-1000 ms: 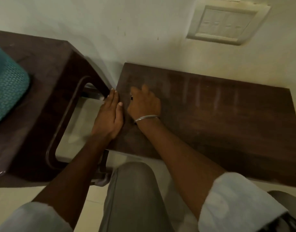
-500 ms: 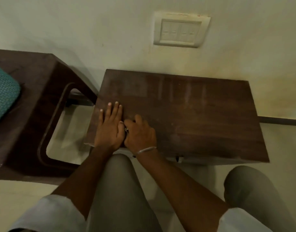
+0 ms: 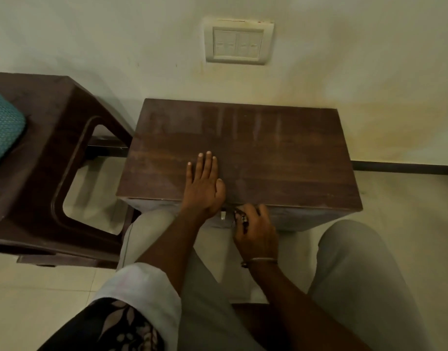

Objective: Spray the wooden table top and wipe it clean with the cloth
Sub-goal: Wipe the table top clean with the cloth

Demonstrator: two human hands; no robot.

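small item (image 3: 241, 219) in right fingers (image 3: 256, 211) unclear

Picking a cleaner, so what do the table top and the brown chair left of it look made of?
Table top: dark wood or veneer, seemingly; matt, grain lines and pale streaks. Brown chair: probably moulded plastic; rounded one-piece edges, faint sheen.

head cam | looks steeply down toward the wall (image 3: 116, 46) | close above the wooden table top (image 3: 281, 158) (the only view)

Left hand (image 3: 204, 191) flat, fingers straight; right hand (image 3: 254, 231) grips cloth (image 3: 240, 218).
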